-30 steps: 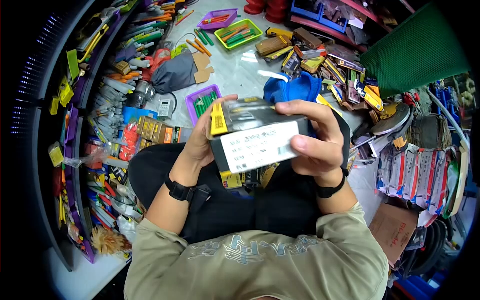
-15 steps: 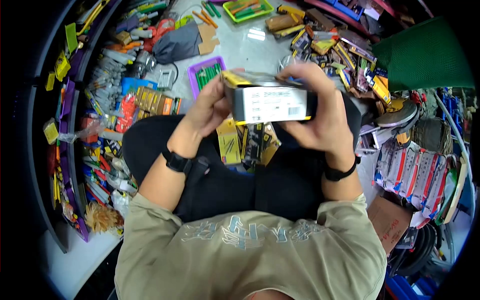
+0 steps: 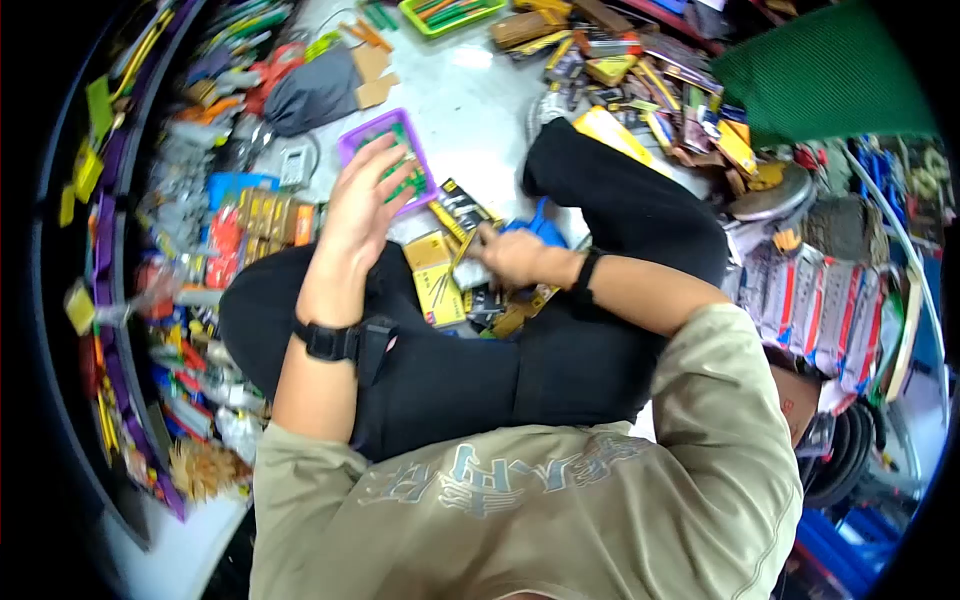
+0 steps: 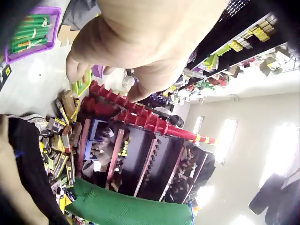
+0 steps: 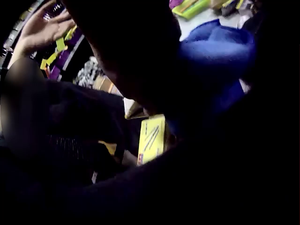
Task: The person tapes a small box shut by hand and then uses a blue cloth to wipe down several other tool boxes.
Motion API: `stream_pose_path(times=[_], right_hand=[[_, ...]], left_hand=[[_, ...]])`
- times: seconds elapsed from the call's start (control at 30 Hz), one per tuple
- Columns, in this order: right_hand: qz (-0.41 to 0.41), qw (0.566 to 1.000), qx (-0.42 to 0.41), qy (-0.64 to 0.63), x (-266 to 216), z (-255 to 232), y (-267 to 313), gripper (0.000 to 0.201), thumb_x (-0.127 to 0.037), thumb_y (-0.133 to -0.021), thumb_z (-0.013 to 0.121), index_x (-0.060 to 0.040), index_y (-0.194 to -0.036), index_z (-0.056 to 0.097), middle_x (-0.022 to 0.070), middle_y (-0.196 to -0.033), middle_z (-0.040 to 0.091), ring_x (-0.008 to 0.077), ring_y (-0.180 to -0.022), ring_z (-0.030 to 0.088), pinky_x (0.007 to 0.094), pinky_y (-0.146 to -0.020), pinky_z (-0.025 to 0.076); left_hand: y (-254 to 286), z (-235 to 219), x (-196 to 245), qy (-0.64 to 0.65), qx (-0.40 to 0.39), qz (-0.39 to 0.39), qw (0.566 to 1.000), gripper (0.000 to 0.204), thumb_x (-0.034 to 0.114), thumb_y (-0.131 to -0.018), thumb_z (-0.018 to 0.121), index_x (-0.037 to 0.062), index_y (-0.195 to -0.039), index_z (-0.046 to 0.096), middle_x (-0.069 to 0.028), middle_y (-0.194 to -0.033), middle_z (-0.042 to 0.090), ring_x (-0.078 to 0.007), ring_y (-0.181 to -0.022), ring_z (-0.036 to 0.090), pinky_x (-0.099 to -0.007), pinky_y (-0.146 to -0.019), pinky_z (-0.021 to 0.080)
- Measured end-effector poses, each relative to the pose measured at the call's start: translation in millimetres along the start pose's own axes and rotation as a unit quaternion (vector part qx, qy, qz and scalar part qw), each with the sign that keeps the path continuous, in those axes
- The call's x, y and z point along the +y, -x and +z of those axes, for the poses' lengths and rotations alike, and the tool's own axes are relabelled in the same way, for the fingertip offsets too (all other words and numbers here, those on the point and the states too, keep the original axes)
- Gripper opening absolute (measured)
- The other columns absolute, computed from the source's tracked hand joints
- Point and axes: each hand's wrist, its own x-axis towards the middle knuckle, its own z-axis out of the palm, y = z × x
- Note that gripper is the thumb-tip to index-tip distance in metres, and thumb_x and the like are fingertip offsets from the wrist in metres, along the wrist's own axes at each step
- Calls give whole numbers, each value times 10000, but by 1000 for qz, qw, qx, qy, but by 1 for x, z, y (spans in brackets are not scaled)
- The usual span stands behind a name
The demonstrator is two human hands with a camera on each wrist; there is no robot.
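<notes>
In the head view my left hand (image 3: 352, 215) is raised with spread fingers, holding nothing, beside and partly over a purple tray (image 3: 428, 190) of green items. Between the legs, my right hand (image 3: 515, 258) grips a box (image 3: 468, 272) with a pale side by its upper end; blur hides the fingertips. Around it lie a yellow box (image 3: 437, 292) and a black and yellow box (image 3: 462, 203). The right wrist view is mostly dark, showing the yellow box (image 5: 152, 139) below the hand and a blue cloth-like item (image 5: 218, 49).
A green-yellow tray (image 3: 452, 28) stands at the back of the floor. Piled boxes (image 3: 640, 85) and a green mesh basket (image 3: 825, 80) are at the back right. Packed pens and tools line the left. White-and-red packages (image 3: 810, 320) stand at the right.
The labelled box has gone from between both raised hands down among the boxes between the legs, with the right hand. The left hand has let go and spread its fingers.
</notes>
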Motion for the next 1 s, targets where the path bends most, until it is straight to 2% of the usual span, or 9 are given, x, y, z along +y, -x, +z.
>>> stream_pose_path(times=[0.1,0.2,0.27,0.37,0.43,0.57,0.73,0.9,1.0], right_hand=[[-37,984,-174,-31,7,42,-23,692,-383,-737,877,-61,-1302,639,211,-1291,642,377,-1132,654,455,-936,529],[-35,978,-198,-55,11,34,-34,539,-326,-776,837,-41,-1207,684,188,-1134,711,362,-1103,667,449,-913,526],[-73,988,-50,-126,11,-6,-26,407,-176,-813,742,-17,-1182,679,198,-1062,726,372,-1011,690,443,-875,535],[-239,901,131,-338,-3,-94,26,412,-92,-772,747,-16,-1148,596,147,-1050,678,298,-990,659,408,-866,519],[-263,882,232,-315,-11,-143,78,425,-80,-794,739,-39,-1186,581,124,-1096,659,235,-1005,631,350,-879,506],[-143,904,176,-362,-5,-189,170,400,-103,-852,727,-45,-1215,571,107,-1143,667,200,-938,714,340,-789,561],[108,876,429,-193,145,-189,215,390,-236,-909,703,-14,-1214,607,139,-1105,703,222,-979,701,357,-861,555],[421,750,434,-270,392,-38,185,781,-386,-750,794,87,-1318,543,284,-1291,621,410,-1206,597,410,-1055,462],[436,719,436,-321,451,28,171,939,-407,-701,842,97,-1381,436,303,-1440,468,418,-1309,503,418,-1090,431]], left_hand=[[-1,7,1,-17,-12,7,1000,548,287,-962,648,69,-1442,496,-127,-1459,514,-247,-1346,488,-407,-1072,391],[-7,11,-5,-72,-48,-7,996,535,291,-968,643,64,-1433,508,-131,-1440,536,-256,-1347,491,-414,-1074,391],[-4,22,-5,-183,-94,18,979,545,317,-976,648,38,-1424,512,-136,-1442,543,-241,-1347,494,-423,-1095,382],[-9,23,-13,-402,-219,192,868,703,335,-848,818,0,-1391,522,-143,-1370,583,-235,-1306,525,-363,-1086,418],[2,30,-14,-368,-308,137,867,729,327,-774,881,-1,-1328,540,-104,-1257,614,-206,-1198,567,-356,-1031,455],[32,71,6,-337,-297,129,884,573,234,-772,886,-2,-1208,598,-47,-1055,654,-121,-981,607,-276,-890,489],[31,82,5,-249,-241,120,931,323,227,-905,775,20,-1085,605,-21,-975,651,-85,-903,597,-252,-841,494],[14,88,-3,-230,-121,71,963,342,249,-945,726,9,-1134,571,-29,-1029,632,-94,-937,592,-258,-876,478],[9,95,-7,-215,-44,63,974,408,259,-949,717,-6,-1216,558,-52,-1088,627,-116,-994,590,-277,-925,467]])
